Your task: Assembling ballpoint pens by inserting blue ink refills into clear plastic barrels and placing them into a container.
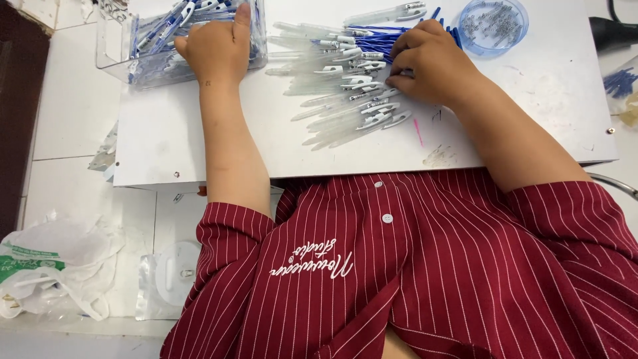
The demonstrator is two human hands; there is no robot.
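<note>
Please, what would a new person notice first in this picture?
First the heap of clear pen barrels in the middle of the white table, with the right hand resting on it. Then the left hand reaching into the clear box of pens at the table's far left.

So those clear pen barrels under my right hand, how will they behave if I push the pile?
The clear pen barrels look like thin, stiff plastic, so probably light. Being round and loosely heaped on the smooth white board, they would likely slide and scatter. Their clips may limit rolling. The right hand rests on the heap.
</note>
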